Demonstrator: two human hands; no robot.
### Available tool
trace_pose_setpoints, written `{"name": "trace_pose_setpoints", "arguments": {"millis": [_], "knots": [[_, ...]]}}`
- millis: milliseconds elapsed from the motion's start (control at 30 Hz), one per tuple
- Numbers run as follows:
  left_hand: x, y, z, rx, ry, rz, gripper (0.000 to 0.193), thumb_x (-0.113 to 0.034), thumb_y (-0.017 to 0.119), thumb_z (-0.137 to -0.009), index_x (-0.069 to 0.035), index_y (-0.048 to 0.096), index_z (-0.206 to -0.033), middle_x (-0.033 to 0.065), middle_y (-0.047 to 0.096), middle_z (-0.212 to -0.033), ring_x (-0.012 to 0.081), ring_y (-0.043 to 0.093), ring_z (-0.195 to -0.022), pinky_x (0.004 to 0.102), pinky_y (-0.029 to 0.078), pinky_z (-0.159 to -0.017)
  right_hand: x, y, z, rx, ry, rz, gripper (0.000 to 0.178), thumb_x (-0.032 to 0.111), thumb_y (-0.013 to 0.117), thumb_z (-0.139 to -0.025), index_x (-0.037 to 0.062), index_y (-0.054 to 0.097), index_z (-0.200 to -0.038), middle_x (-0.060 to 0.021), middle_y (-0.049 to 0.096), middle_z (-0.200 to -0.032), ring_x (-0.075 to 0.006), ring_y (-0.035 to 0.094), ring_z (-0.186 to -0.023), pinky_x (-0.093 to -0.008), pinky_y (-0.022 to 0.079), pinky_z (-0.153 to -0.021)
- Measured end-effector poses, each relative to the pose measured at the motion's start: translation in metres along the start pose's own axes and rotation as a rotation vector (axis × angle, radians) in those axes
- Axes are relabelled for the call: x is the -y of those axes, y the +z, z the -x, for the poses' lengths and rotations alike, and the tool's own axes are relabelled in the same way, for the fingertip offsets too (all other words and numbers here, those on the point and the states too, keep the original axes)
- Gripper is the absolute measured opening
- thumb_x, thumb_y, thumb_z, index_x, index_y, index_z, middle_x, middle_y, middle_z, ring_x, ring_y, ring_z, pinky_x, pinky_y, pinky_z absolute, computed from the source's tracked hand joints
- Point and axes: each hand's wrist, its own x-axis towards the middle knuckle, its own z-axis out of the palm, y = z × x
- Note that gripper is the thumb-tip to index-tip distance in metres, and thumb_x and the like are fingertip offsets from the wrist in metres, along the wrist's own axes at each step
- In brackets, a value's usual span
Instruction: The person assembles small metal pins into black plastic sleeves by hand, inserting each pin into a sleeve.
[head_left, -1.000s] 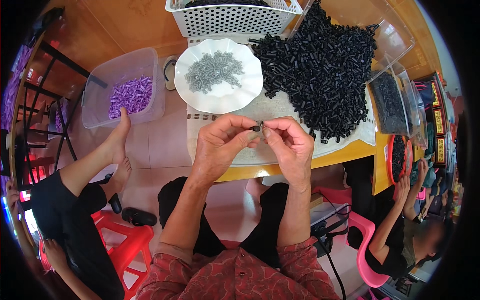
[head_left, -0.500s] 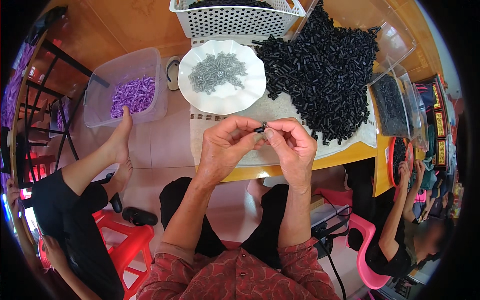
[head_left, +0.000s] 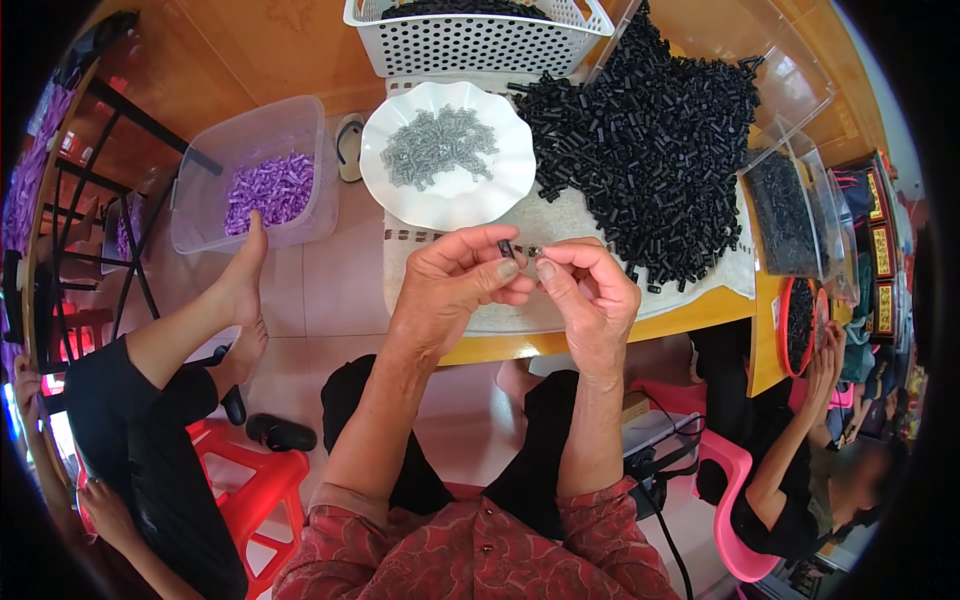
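My left hand pinches a short black plastic tube between thumb and fingers, its end pointing up and away. Just beside it, the thumb and forefinger of my right hand close on a small greyish, see-through piece, too small to make out fully. A slight gap separates the two parts. Beyond my hands is a white wavy-rimmed plate with a heap of small clear pieces. To its right spreads a big pile of black tubes on a pale cloth.
A white perforated basket stands at the back. Left on the floor is a clear bin of purple pieces. Clear boxes and a red-rimmed tray lie right. People sit on both sides, near a red stool and a pink chair.
My hands have drawn slightly apart, leaving a gap between the black tube and the small clear piece. The tube has tipped more upright. At right, the other person's hands moved a little.
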Motion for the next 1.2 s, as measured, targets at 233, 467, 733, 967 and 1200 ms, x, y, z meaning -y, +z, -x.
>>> {"name": "trace_pose_setpoints", "arguments": {"millis": [233,467,733,967,1200], "knots": [[0.001,-0.003,0.001,-0.014,0.007,0.151,0.032,0.004,0.063,-0.089,0.0,0.062,-0.121,0.0152,0.069,-0.104,0.0223,0.07,-0.088,0.0354,0.06,-0.078,0.002,0.005,-0.001,-0.005,-0.104,0.04,0.011,-0.002,0.071,-0.083,0.0005,0.069,-0.094,-0.0056,0.063,-0.093,-0.009,0.057,-0.079,-0.0214,0.044,-0.068],[0.002,0.006,0.002,-0.096,0.067,-0.048,0.033,0.004,0.066,-0.087,0.0,0.062,-0.12,0.0139,0.07,-0.101,0.0181,0.069,-0.088,0.03,0.059,-0.077,0.002,0.008,0.005,0.006,-0.022,-0.07,0.013,-0.003,0.068,-0.086,-0.0022,0.067,-0.1,-0.0067,0.067,-0.096,-0.0077,0.058,-0.081,-0.0204,0.045,-0.069],[0.005,0.008,0.001,-0.106,0.047,-0.054,0.032,0.004,0.067,-0.086,0.002,0.064,-0.118,0.0123,0.07,-0.1,0.0158,0.067,-0.089,0.0294,0.059,-0.08,0.003,0.011,0.006,-0.019,0.055,-0.1,0.014,-0.003,0.067,-0.088,-0.0027,0.067,-0.101,-0.0071,0.07,-0.095,-0.0079,0.062,-0.079,-0.0199,0.048,-0.069],[0.011,0.008,0.0,-0.119,0.097,-0.117,0.029,0.005,0.068,-0.086,0.003,0.065,-0.115,0.0102,0.07,-0.097,0.0134,0.066,-0.087,0.0269,0.058,-0.076,0.001,0.012,0.006,-0.044,-0.05,0.043,0.011,-0.005,0.067,-0.087,-0.0037,0.067,-0.098,-0.007,0.069,-0.094,-0.0082,0.062,-0.076,-0.0209,0.05,-0.067],[0.012,0.002,0.001,-0.073,0.079,-0.058,0.026,0.004,0.068,-0.086,0.002,0.066,-0.111,0.0079,0.069,-0.094,0.0131,0.066,-0.083,0.0272,0.057,-0.076,0.014,0.017,0.007,-0.033,0.02,-0.157,0.011,-0.007,0.064,-0.088,-0.0061,0.064,-0.098,-0.0123,0.068,-0.096,-0.0124,0.065,-0.081,-0.0259,0.058,-0.073]]}}
